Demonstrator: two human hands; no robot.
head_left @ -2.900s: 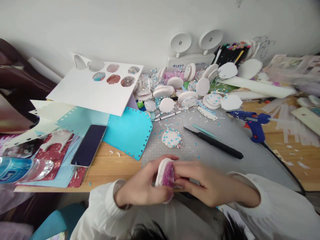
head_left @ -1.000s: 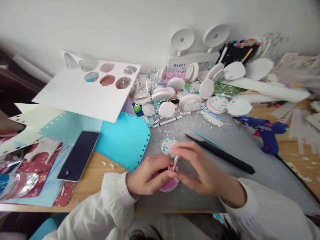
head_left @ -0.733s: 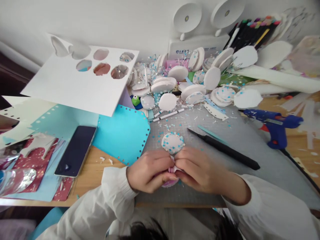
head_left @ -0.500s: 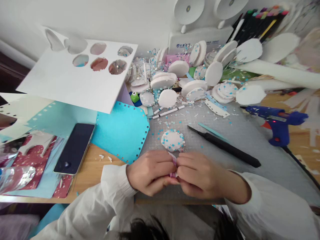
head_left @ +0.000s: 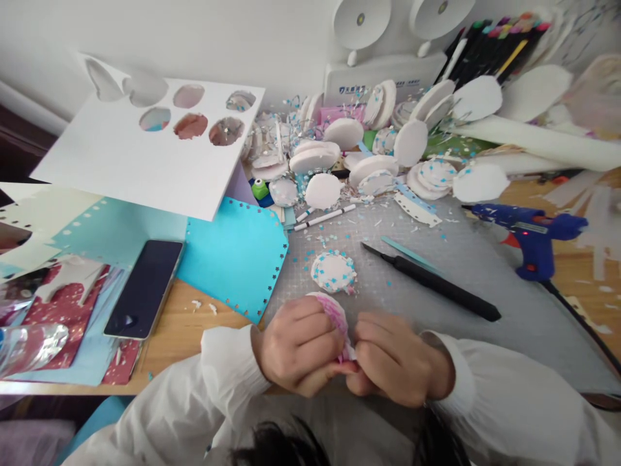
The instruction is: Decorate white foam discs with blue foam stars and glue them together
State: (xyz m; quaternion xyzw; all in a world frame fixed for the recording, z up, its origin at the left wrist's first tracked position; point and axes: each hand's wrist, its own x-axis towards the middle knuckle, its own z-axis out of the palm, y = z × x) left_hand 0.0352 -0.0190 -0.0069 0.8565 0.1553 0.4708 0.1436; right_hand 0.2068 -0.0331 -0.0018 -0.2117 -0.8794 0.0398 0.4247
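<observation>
My left hand (head_left: 305, 343) is closed around a white round piece with pink streaks (head_left: 336, 312), which looks like paper or a thin disc. Its upper edge sticks out past my fingers, while the lower part is hidden. Pinched fingers of my right hand (head_left: 395, 359) meet the same piece at its lower right edge; exactly what lies between them is covered. Just beyond both hands, a white disc dotted with small blue stars (head_left: 333, 270) lies flat on the grey cutting mat (head_left: 373, 223).
A black craft knife (head_left: 431, 281) lies on the mat at right, beyond it a blue glue gun (head_left: 531, 236). To the left are blue card (head_left: 233, 252), a phone (head_left: 144, 288) and white foam board (head_left: 150, 158) with round holes. Several white discs (head_left: 315, 157) crowd the back.
My hands have drawn slightly toward me and the right has turned and moved outward. More of the pink-streaked piece now shows above my left fingers.
</observation>
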